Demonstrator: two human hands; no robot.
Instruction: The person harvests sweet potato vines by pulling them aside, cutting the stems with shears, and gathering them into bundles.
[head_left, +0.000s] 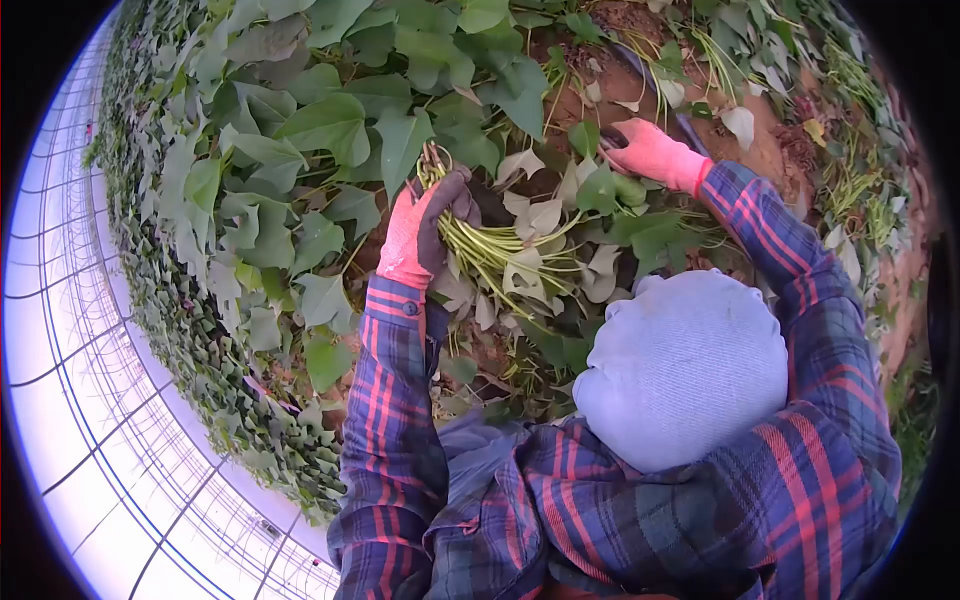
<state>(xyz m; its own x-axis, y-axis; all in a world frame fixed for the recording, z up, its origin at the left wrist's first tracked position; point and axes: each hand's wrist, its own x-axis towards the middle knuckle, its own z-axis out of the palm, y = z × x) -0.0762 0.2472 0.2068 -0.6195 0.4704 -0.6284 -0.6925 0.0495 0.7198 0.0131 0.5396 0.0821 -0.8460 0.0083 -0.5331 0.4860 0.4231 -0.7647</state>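
Along the left edge of the view curves a white, grid-lined covering, and next to it a dense bed of leafy vines runs from the top down to the lower left. Near the middle of that bed, the left hand, in a pink glove with a dark palm, is raised above a plaid sleeve. Its fingers are wrapped tight around a bunch of green stems. The cut ends poke out above the fist, and the leaves trail down to the right with their pale undersides showing.

Right of the bunch, a pale cap covers the person's head and hides part of the bed below it. Above the cap, the right hand, also in a pink glove, reaches into the leaves near the bed's upper right part. Its fingers look curled, perhaps around something dark, but I cannot tell whether they grip anything. Beyond it lies bare brown soil, with thin cut stalks scattered towards the right edge.
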